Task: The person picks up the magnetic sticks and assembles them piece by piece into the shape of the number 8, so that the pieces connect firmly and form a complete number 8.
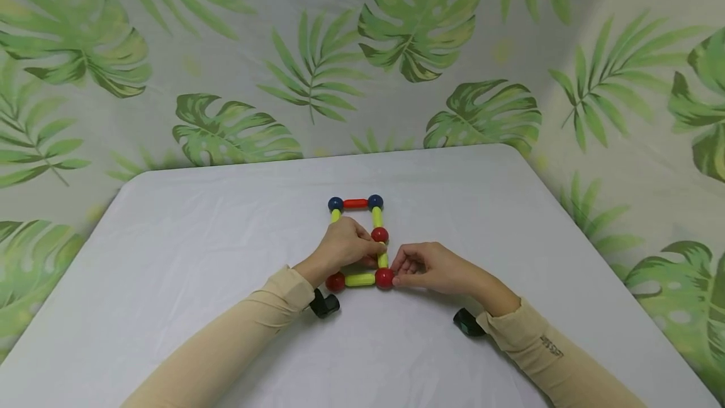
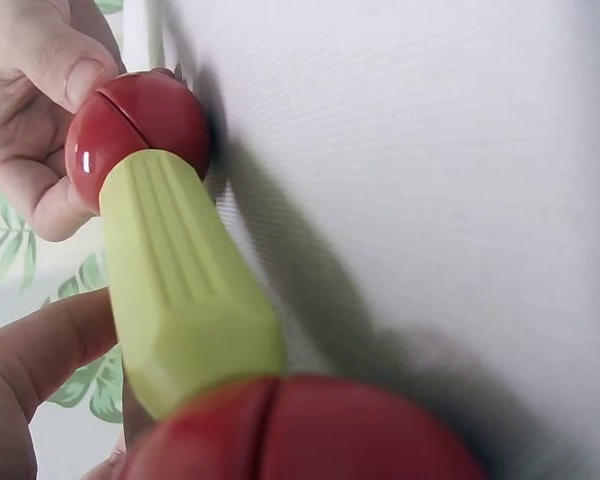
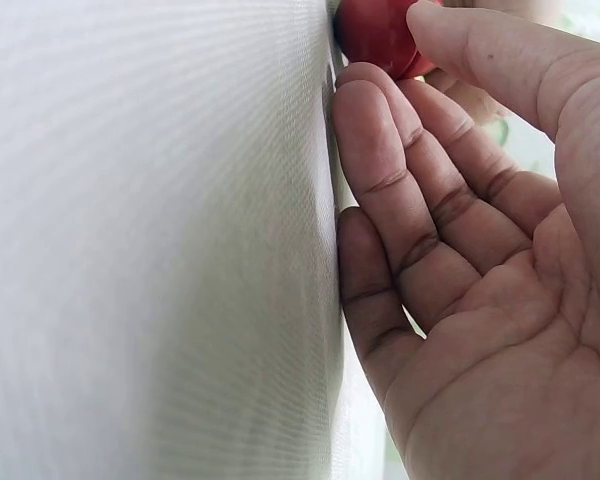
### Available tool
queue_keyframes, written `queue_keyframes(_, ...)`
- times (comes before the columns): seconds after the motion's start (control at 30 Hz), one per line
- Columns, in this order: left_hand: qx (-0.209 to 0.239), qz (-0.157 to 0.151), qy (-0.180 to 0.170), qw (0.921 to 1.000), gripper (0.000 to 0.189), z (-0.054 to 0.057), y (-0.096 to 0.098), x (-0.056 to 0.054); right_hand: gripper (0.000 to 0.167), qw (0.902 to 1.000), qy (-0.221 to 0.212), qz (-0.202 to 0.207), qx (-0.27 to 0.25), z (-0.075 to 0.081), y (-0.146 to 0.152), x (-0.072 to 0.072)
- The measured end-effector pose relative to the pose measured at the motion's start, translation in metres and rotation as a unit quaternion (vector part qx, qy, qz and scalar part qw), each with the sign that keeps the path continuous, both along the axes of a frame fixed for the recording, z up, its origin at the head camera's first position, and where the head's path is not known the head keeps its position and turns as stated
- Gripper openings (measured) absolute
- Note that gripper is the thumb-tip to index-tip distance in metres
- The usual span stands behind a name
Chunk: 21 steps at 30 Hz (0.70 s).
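A flat rectangular frame of magnetic balls and rods lies on the white table. Its near right corner is a red ball (image 1: 384,278), which my right hand (image 1: 436,267) holds between thumb and fingertips. From that ball a yellow-green rod (image 1: 382,260) runs away to another red ball (image 1: 380,235); my left hand (image 1: 348,245) reaches across the frame and pinches this rod near its far end. The near yellow-green rod (image 2: 185,270) joins the corner to a red ball (image 2: 310,435) at the near left. My left hand hides most of the frame's left side.
At the far end, two blue balls (image 1: 376,202) are joined by a red rod (image 1: 355,204). Black wrist cameras (image 1: 469,323) sit below both cuffs. The white tabletop (image 1: 226,219) ends at a leaf-patterned cloth (image 1: 317,74) behind and to the right.
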<state>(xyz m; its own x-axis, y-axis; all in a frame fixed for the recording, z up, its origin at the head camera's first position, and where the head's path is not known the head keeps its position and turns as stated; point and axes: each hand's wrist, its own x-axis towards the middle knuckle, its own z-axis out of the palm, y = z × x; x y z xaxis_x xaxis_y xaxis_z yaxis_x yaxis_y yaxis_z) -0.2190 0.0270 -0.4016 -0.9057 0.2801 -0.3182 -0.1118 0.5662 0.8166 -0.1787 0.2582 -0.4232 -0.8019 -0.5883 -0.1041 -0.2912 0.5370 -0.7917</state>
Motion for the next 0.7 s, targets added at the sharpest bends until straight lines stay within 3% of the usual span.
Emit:
queue_keyframes(0.5,0.005,-0.016,0.015,0.9997,0.016,0.004,-0.004,0.0,0.016,1.0,0.002,-0.001,-0.002,-0.002,0.004,-0.001)
queue_keyframes(0.7,0.047,-0.059,0.037,0.9964,0.014,0.006,-0.017,0.002,0.016,1.0,0.003,-0.002,0.005,-0.001,0.006,0.0)
